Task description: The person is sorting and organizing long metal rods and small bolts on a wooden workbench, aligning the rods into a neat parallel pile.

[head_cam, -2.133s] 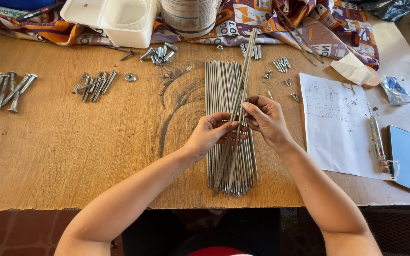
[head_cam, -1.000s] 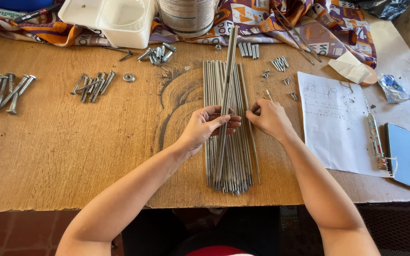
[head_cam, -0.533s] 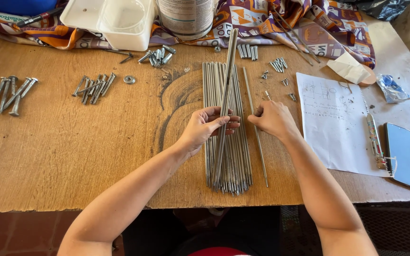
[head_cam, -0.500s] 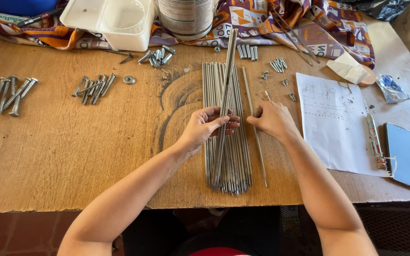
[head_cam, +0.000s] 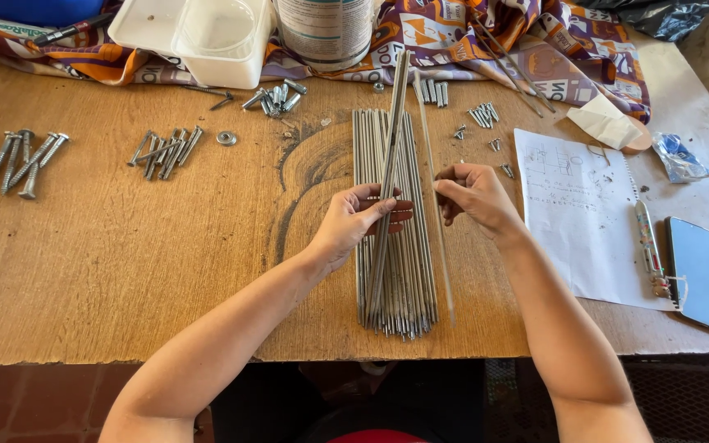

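Sunlit wooden table, seen from my head camera: my left hand pinches one rod lying aslant atop the bundle of metal rods, while my right hand pinches a single thin rod just beside the bundle. Bolts lie well apart at left; paper sheet at right.

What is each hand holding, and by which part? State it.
Left hand pinches one rod near its middle, above the bundle. Right hand pinches a second rod, also near its middle.
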